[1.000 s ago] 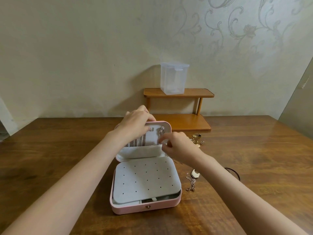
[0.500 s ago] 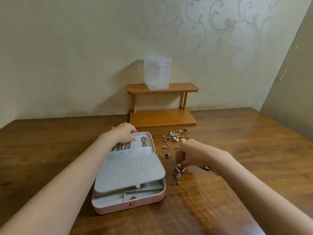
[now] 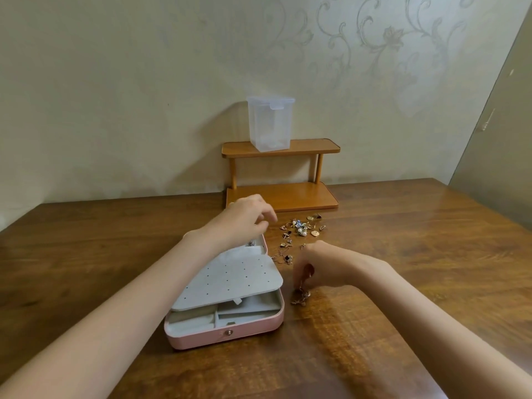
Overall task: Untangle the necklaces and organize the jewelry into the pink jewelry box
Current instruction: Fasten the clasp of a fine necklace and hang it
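Right hand (image 3: 325, 263) pinches a gold necklace (image 3: 300, 298) at the pink jewelry box's (image 3: 230, 335) three o'clock; left hand (image 3: 244, 217) hovers, fingers loosely curled, empty.

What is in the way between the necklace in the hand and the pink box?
Nothing visible. The right hand pinches a gold necklace just right of the pink jewelry box, with only bare table between. The box's grey perforated panel covers most of it, but the front compartments lie open.

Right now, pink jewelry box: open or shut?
Open. The pink jewelry box shows its grey compartments, and the perforated grey panel lies tilted over them. The left hand hovers over its lid.
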### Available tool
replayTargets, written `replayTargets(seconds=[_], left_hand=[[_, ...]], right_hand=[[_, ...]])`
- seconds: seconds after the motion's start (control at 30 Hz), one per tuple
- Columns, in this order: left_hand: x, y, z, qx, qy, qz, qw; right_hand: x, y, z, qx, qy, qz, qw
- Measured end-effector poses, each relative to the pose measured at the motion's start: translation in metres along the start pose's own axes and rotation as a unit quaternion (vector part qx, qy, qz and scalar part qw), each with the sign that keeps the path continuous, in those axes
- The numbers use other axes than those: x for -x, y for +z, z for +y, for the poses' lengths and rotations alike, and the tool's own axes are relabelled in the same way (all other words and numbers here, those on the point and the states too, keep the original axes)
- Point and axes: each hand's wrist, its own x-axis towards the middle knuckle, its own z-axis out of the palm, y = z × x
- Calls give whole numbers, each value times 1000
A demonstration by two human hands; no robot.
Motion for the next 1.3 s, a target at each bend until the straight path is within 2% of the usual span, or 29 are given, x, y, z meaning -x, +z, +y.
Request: replayTargets(seconds=[0.13, 0.2, 0.4, 0.47, 0.53, 0.6, 0.67, 0.73, 0.87, 1.03, 1.17, 1.3], left_hand=[[7, 2, 19, 10, 24, -3, 1000], [10, 3, 23, 20, 22, -4, 1000], [21, 7, 26, 48, 17, -11, 999], [23, 6, 26, 79, 9, -14, 997], [24, 4, 27, 139, -7, -8, 990], [23, 1, 29, 221, -27, -5, 975], [23, -3, 32, 351, -56, -6, 935], [22, -7, 33, 460, -91, -2, 883], [24, -16, 36, 544, -108, 14, 832], [28, -19, 39, 566, -115, 37, 816], [33, -19, 34, 566, -120, 43, 814], [36, -21, 29, 587, -131, 48, 797]], right_hand=[[6, 1, -4, 17, 1, -64, 998], [7, 6, -6, 36, 10, -72, 997], [9, 11, -8, 45, 22, -33, 998], [11, 3, -6, 10, 15, -4, 1000], [14, -15, -6, -74, -7, 53, 996], [18, -37, -7, -187, -23, 105, 977], [22, -55, -10, -277, -31, 142, 950], [23, -66, -12, -325, -38, 167, 930], [23, -76, -15, -370, -53, 197, 906], [21, -77, -18, -458, -54, 175, 870], [19, -71, -17, -565, -59, 156, 808], [13, -62, -15, -629, -45, 162, 759]])
